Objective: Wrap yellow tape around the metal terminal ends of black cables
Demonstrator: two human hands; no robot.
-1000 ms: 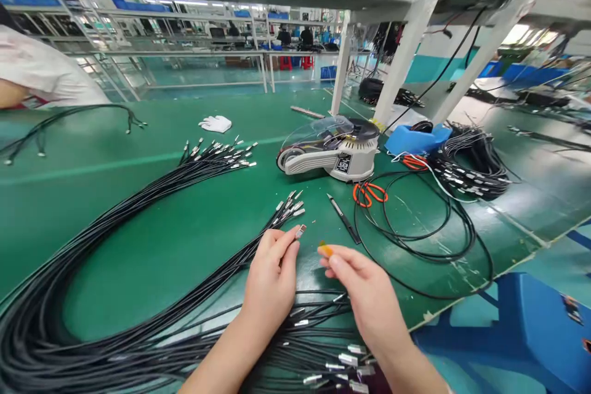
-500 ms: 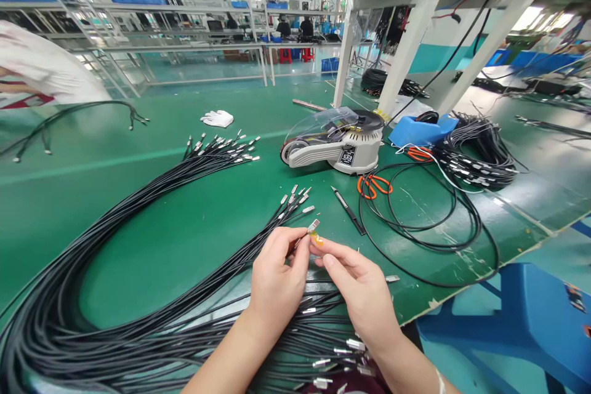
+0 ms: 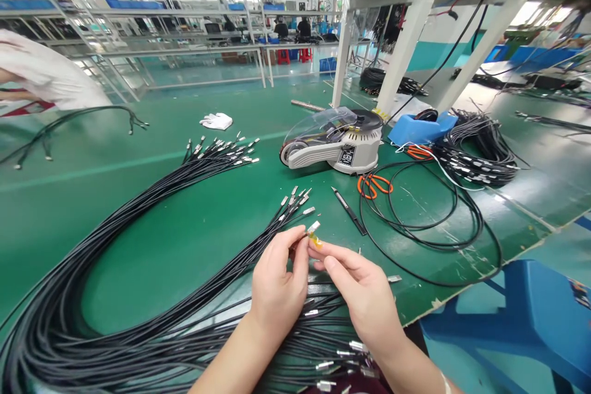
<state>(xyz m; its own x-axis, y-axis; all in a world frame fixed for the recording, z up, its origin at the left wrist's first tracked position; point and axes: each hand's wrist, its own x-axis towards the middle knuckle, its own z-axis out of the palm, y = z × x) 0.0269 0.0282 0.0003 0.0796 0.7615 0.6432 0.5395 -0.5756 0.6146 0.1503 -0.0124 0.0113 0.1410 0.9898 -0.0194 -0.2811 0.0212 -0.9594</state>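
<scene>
A cable's silver connector (image 3: 314, 228) sticks up from the pinched fingertips of my left hand (image 3: 280, 277). A small piece of yellow tape (image 3: 316, 241) lies against the connector's base, and the fingertips of my right hand (image 3: 357, 277) pinch its other side. My two hands nearly touch. Most of the held cable is hidden by my fingers. Beneath and left of my hands, a large bundle of black cables (image 3: 115, 215) curves across the green table (image 3: 184, 246), with silver connectors at its ends.
Beyond my hands stands a tape dispenser (image 3: 353, 151). A black cutter (image 3: 348, 210), orange-handled scissors (image 3: 375, 186) and looped cable lie to the right. Further back are a white glove (image 3: 216, 121), a blue holder (image 3: 422, 129) and coiled cables (image 3: 482, 148). A person's white sleeve (image 3: 50, 74) shows far left.
The view has shifted slightly. Both hands keep their pinch at the connector, and the yellow tape hangs at a slightly different angle beside it.
</scene>
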